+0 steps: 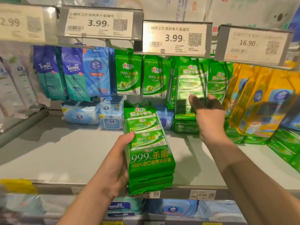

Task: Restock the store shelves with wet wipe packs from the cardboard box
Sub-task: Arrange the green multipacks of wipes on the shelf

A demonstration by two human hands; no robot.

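My left hand grips a stack of green wet wipe packs upright over the grey shelf. My right hand reaches up to a green wet wipe pack hanging from a peg under the 3.99 price tag; thumb and fingers close on its lower part. More green packs hang to its left and right. Other green packs lie flat on the shelf below my right hand. The cardboard box is not in view.
Blue Tempo and Vinda packs hang at the left. Pale blue wipe packs lie at the shelf's back. Yellow packages stand at the right, with green packs below them. Price tag holders jut out overhead. A lower shelf holds more packs.
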